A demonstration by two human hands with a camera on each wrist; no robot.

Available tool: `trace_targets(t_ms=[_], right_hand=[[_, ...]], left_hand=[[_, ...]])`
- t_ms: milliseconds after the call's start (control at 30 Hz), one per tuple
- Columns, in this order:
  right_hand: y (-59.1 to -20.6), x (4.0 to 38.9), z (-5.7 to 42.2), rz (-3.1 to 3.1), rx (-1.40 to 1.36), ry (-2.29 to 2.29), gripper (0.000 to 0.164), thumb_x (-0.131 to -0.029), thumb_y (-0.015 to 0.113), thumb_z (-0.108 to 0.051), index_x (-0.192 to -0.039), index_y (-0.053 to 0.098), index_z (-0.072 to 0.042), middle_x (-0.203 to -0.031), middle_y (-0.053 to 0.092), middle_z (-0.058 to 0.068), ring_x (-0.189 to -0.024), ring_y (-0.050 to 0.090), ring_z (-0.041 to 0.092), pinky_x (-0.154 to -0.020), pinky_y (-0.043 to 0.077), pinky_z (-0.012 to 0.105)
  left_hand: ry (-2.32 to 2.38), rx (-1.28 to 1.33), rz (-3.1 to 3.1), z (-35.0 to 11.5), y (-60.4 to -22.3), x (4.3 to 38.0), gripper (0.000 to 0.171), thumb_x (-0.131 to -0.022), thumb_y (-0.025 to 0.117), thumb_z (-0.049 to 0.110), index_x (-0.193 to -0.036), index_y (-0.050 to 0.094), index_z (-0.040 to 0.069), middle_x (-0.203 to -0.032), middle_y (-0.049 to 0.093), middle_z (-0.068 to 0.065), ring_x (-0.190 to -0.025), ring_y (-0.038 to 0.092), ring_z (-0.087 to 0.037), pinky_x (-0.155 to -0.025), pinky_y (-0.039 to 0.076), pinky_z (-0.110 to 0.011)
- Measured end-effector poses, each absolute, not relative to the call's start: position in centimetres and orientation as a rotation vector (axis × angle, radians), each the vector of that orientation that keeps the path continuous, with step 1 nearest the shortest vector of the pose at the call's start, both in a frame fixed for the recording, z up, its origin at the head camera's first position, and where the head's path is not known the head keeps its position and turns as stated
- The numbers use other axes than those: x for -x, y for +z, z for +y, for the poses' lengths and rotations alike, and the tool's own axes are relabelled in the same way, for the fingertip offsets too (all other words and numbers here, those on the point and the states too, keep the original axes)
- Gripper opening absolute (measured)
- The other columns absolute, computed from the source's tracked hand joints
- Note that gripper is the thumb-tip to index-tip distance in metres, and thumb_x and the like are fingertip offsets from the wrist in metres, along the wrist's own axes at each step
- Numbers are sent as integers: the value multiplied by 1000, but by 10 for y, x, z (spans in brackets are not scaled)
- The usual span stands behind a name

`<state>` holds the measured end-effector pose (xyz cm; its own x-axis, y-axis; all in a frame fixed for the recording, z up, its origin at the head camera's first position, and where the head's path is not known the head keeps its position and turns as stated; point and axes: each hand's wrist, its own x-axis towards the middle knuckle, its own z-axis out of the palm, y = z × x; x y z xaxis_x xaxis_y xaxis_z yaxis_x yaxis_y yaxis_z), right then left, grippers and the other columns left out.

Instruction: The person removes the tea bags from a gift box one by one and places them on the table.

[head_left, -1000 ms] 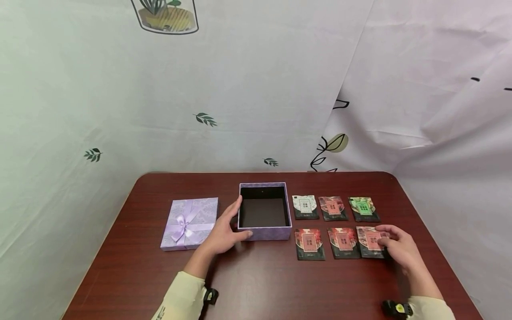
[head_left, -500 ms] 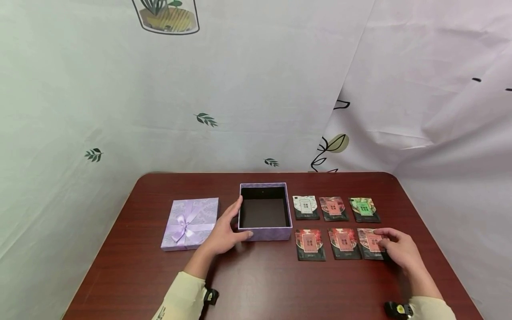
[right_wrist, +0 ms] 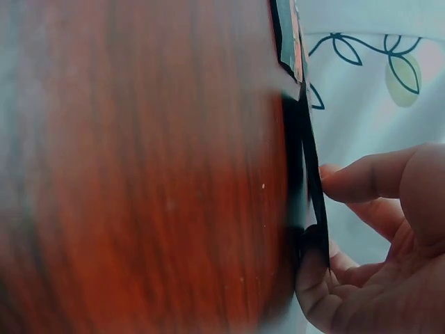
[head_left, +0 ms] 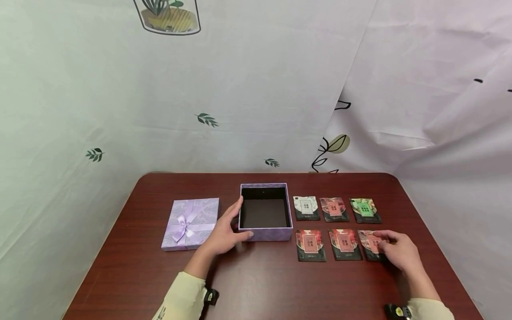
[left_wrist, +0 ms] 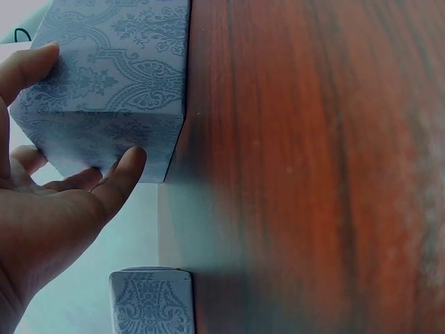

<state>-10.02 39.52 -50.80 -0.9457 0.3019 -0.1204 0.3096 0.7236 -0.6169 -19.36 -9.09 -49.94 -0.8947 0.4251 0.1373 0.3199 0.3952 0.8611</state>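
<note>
The purple gift box (head_left: 271,234) stands uncovered, its dark inside facing up. My left hand (head_left: 222,233) grips its near left corner, thumb on the front wall and fingers along the left side; the left wrist view shows this hand (left_wrist: 62,202) against the patterned walls. At the right, my right hand (head_left: 402,251) pinches the right edge of a red-and-black sachet (head_left: 369,244), the rightmost of the near row. In the right wrist view, that sachet (right_wrist: 316,184) appears edge-on, its held side raised from the table, between the fingers of my right hand (right_wrist: 379,243).
The purple lid (head_left: 190,223) with a ribbon bow lies left of the box. Two red sachets, one (head_left: 310,245) and another (head_left: 345,244), share the near row. Behind them lie a white sachet (head_left: 306,208), a red sachet (head_left: 334,209) and a green sachet (head_left: 365,210).
My right fingers have shifted slightly left over the sachet's edge, and the sachet now tilts a little, its right side raised. The left hand and the box stay in place.
</note>
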Motion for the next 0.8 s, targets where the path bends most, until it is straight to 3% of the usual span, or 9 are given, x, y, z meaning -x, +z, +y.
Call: trace_targets(t_ms=[200,467,633,800], right_hand=[[-511,101,394,2955,-484,-1029,26,-92,58,-6,-114,70,3,-90,63,11,-74,50,26,-60,37,37],[-514,101,395,3021,-482,-973,21,-91,63,-8,-108,72,1,-95,67,17,-83,58,32,-65,42,41],[-509,104,390,3021,-525,-988,29,-91,67,-12,-114,68,4,-100,66,22,-92,58,39,-74,45,52],[-501,103,385,3036,-534,-1010,38,-91,67,-13,-123,62,6,-107,63,28,-95,57,42,-77,44,59]], left_hand=[[1535,-686,2541,-92,-500,194,103,-80,85,17,-161,21,25,-162,25,-6,-144,26,-26,-111,29,-50],[1532,-723,2562,-91,-501,194,103,-78,86,15,-160,24,15,-162,25,-8,-145,26,-26,-111,28,-50],[1540,-719,2573,-91,-499,193,105,-77,87,18,-160,24,12,-162,17,-20,-145,23,-36,-109,29,-57],[1555,-703,2591,-89,-492,192,108,-75,87,21,-161,22,14,-163,10,-20,-146,19,-38,-108,31,-57]])
